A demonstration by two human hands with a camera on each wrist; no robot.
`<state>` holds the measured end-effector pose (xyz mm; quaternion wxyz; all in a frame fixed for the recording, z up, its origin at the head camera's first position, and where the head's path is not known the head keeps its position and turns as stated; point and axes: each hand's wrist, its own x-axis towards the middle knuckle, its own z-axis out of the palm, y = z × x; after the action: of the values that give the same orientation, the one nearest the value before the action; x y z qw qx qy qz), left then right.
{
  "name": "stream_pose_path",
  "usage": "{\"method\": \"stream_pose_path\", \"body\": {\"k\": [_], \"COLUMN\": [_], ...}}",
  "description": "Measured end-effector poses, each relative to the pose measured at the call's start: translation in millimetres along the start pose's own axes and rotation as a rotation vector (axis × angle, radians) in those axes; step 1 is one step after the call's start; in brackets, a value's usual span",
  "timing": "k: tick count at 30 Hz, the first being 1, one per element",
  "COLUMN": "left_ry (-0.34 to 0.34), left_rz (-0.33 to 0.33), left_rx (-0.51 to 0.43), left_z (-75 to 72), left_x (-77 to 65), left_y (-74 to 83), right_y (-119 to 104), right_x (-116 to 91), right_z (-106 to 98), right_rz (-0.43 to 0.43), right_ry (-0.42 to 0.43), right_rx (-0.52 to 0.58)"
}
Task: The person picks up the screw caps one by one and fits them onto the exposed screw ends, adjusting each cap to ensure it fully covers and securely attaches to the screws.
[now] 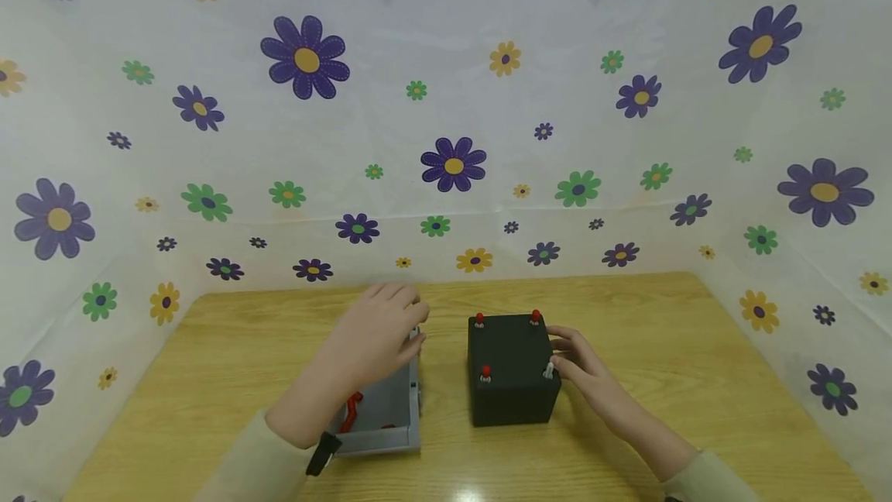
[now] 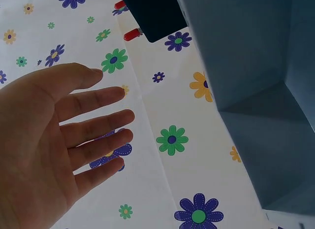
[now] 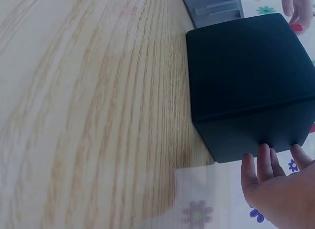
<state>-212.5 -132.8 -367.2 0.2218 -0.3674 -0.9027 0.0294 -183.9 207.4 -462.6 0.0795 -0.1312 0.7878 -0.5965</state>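
A black box (image 1: 512, 355) stands on the table, with toggle switches at its top corners. Red caps cover three of them, such as the front left red cap (image 1: 485, 372); the near right switch (image 1: 549, 369) shows bare metal. My right hand (image 1: 592, 378) rests its fingertips against the box's right side, thumb close to the bare switch. In the right wrist view those fingers (image 3: 264, 162) look fairly straight. Over the grey bin (image 1: 390, 438) hovers my left hand (image 1: 376, 331), fingers spread and holding nothing in the left wrist view. Red pieces (image 1: 351, 413) lie in the bin, partly hidden by that arm.
The wooden table (image 1: 627, 316) carries the bin on the left and the box right of centre, a gap between them. A white flowered cloth (image 1: 446, 115) rises behind the table and along both sides.
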Motion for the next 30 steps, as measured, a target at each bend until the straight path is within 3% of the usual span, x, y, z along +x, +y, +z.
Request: {"method": "stream_pose_path", "body": {"k": [10,25,30], "left_ry": [0.016,-0.104,-0.110], "left_rz": [0.005,-0.072,-0.086], "left_rx": [0.008,-0.017,-0.027], "left_z": [1.1,3.8,8.4], "left_x": [-9.9,-31.9,-38.8], "left_y": [-2.7,-7.3,-7.7], "right_y": [-1,-1,0], "right_x": [2,2,2], "right_z": [0,1,1], "right_rz": [-0.005,-0.005,-0.004], "right_ry": [0.004,0.017,0.014], "right_rx": [0.000,-0.001,0.004]}}
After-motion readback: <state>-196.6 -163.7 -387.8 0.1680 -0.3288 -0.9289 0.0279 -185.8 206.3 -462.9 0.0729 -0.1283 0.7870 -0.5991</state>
